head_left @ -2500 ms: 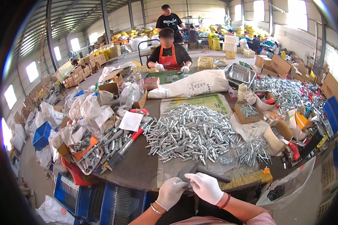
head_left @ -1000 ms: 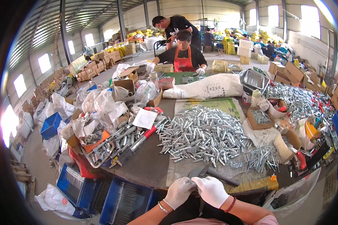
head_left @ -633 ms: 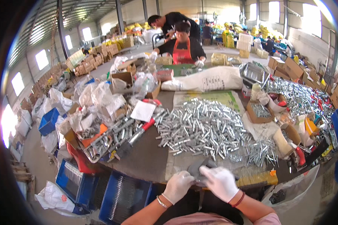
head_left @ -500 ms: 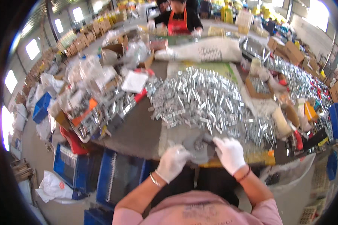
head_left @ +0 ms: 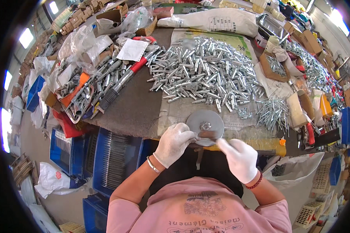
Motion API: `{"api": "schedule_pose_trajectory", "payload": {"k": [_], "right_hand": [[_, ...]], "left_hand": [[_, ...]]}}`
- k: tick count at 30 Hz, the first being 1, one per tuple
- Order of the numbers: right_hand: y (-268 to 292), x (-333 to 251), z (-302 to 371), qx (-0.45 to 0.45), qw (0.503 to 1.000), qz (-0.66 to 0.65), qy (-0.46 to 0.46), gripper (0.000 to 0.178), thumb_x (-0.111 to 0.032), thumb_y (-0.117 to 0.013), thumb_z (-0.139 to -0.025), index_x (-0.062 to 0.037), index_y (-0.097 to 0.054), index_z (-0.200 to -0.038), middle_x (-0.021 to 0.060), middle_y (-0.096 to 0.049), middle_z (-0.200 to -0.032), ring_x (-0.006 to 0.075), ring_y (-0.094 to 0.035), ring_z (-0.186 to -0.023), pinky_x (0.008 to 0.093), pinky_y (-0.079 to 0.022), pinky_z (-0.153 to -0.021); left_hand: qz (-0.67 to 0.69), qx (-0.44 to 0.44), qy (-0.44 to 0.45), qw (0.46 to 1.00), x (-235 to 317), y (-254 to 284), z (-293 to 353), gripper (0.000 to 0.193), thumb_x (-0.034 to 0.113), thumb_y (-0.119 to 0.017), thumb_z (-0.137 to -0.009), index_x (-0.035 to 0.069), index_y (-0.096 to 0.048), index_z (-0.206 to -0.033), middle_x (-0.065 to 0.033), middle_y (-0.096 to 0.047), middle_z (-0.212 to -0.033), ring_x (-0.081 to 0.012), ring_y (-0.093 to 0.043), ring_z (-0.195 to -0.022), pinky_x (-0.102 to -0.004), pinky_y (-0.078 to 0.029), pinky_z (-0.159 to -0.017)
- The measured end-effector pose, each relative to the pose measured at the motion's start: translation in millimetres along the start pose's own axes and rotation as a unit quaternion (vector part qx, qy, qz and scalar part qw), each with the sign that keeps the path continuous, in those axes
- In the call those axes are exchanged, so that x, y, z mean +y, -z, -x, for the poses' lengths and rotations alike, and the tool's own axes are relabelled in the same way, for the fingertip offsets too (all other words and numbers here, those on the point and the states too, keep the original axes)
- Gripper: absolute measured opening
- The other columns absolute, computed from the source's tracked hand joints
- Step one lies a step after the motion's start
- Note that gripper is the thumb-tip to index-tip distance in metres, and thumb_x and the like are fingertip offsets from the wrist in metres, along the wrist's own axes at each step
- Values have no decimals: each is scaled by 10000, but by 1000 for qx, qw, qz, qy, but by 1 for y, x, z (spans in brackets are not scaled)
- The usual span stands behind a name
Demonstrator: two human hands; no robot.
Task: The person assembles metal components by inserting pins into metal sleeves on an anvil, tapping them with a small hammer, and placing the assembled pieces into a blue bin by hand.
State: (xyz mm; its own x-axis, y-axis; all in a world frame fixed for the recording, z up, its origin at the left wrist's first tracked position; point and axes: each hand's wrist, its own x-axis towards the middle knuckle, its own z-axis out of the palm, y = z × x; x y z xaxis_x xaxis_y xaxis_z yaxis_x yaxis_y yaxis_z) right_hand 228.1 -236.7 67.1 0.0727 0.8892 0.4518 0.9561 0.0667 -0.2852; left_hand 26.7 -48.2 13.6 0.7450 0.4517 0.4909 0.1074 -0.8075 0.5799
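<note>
In front of me a grey round plate (head_left: 216,117) lies at the table's near edge, with a small heap of shiny metal parts (head_left: 205,126) on it. My left hand (head_left: 174,144), in a white glove, is closed in a pinch at the plate's left rim; what sits in its fingertips is too small to name. My right hand (head_left: 239,159), also gloved, has its fingers drawn together by the lower right rim, their tips blurred. A smeared brownish shape (head_left: 208,134) shows between the two hands. Beyond the plate spreads a large pile of silver metal sleeves (head_left: 206,73).
Long thin bolts (head_left: 274,112) and a little cluster of small parts (head_left: 244,113) lie right of the plate. Tools, tubes and plastic bags (head_left: 81,42) crowd the left. A white sack (head_left: 210,20) lies across the back. Blue bins (head_left: 118,159) stand below the table's left edge.
The view has tilted downward, and the person in the red apron has mostly left it. Both hands remain close together by the plate, which now shows more fully.
</note>
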Motion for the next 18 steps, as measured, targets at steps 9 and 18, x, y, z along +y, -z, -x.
{"api": "schedule_pose_trajectory", "payload": {"k": [9, 18], "right_hand": [[3, 11, -24, -40, 991, -91, -92, 467, -53, -712, -960, -187, -708, -1407, 110, -671, -951, 351, -707, -784, 437, -578, -684], [-22, 2, -21, -108, 993, 24, -53, 160, -230, -798, -891, -123, -686, -929, 91, -644, -898, 333, -701, -870, 473, -571, -728]], "left_hand": [[15, 2, 1, 1000, -1, 1, -2, 192, 60, -847, -826, 111, -782, -1000, -87, -662, -961, -335, -677, -931, -446, -554, -817], [16, 4, 30, 999, -1, 0, 0, 171, 84, -850, -838, 115, -807, -1001, -85, -671, -947, -331, -682, -923, -440, -550, -812]]}}
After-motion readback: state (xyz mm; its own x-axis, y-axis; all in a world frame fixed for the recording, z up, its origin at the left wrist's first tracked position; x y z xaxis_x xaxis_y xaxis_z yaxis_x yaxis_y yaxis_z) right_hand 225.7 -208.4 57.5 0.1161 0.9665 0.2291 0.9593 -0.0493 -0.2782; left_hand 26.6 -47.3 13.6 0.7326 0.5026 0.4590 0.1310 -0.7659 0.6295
